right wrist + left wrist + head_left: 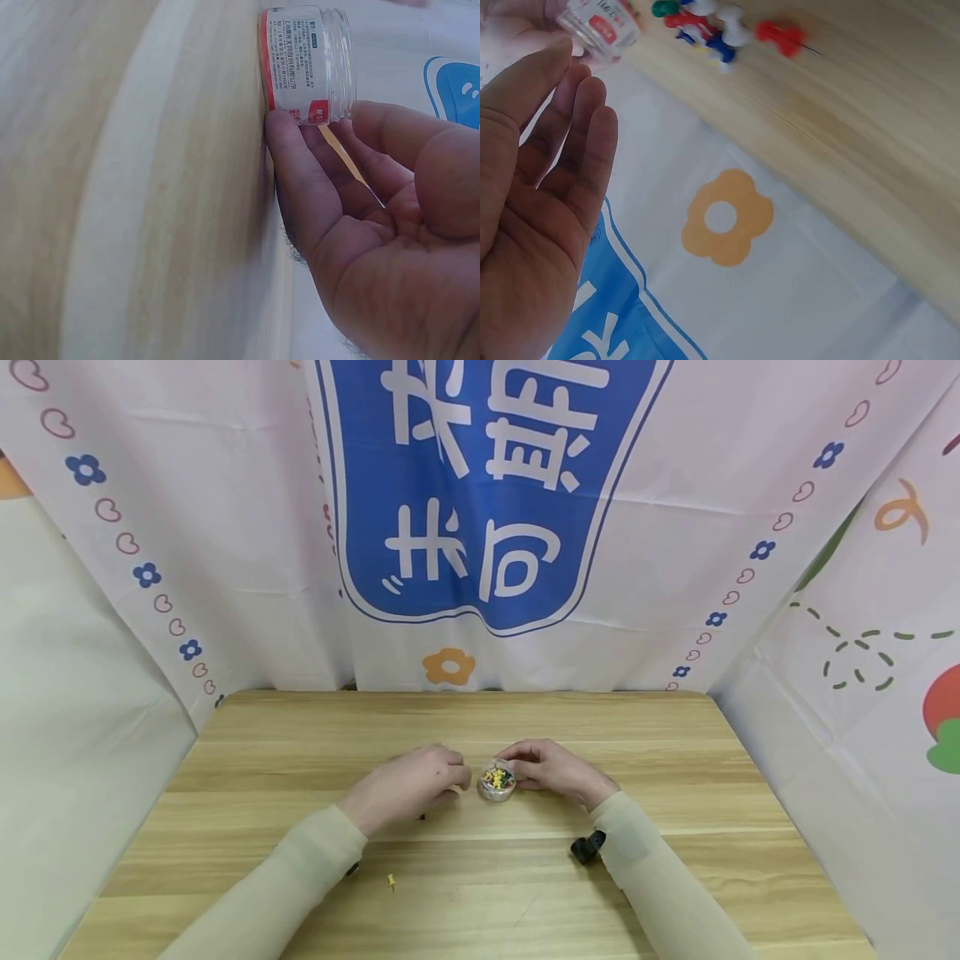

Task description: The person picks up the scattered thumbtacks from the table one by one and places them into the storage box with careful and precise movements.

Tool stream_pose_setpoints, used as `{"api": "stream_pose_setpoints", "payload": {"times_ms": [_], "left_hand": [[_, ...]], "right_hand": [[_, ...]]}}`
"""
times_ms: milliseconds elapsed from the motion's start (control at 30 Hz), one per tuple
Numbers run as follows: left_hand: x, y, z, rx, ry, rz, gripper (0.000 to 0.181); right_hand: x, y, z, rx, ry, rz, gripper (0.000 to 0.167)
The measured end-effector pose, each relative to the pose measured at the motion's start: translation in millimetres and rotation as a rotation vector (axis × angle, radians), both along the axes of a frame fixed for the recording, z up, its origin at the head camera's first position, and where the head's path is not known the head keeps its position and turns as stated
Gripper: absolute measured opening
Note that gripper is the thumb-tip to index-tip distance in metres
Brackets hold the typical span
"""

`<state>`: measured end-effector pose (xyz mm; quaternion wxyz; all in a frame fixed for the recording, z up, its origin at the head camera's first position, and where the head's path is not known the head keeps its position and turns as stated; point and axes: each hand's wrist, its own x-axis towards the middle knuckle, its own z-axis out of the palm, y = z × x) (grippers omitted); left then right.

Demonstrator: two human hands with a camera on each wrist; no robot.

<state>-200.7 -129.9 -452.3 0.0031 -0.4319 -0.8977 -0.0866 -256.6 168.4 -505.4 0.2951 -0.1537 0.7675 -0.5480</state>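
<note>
A small clear jar (pixel 497 783) of colourful push pins stands upright on the wooden table, uncapped. My right hand (pixel 557 770) holds it by the side, thumb near the threaded rim and fingers low on the label (pixel 296 67). Just left of the jar hovers my left hand (pixel 420 785), its fingers (pixel 600 150) fairly straight and extended towards the jar. No object shows between its thumb and fingertips. In the left wrist view a cluster of push pins (pixel 705 30) lies on the table, with a red push pin (pixel 780 36) beside it.
A yellow push pin (pixel 391 882) lies on the wooden table (pixel 480 910) nearer the front, left of the middle. Printed white cloth (pixel 285 635) hangs behind the table and on both sides. A black wrist device (pixel 588 847) sits by the right sleeve.
</note>
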Motion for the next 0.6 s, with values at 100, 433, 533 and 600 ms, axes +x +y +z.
{"api": "stream_pose_setpoints", "payload": {"times_ms": [100, 433, 533, 600], "left_hand": [[4.5, -6.9, 0.4, -0.028, 0.016, -0.035, 0.016], [24.2, -22.9, 0.6, -0.131, -0.054, -0.167, 0.019], [29.5, -28.2, 4.4, -0.165, -0.170, -0.177, 0.020], [31.9, -31.5, 6.5, -0.187, -0.238, -0.185, 0.019]], "right_hand": [[-0.7, -0.3, -0.3, 0.002, -0.007, -0.003, 0.037], [-0.5, -1.6, 0.7, 0.012, -0.024, -0.025, 0.035], [-0.6, -1.7, 0.3, 0.012, -0.018, -0.021, 0.035], [-0.5, -1.7, 0.0, 0.013, -0.016, -0.018, 0.036]]}}
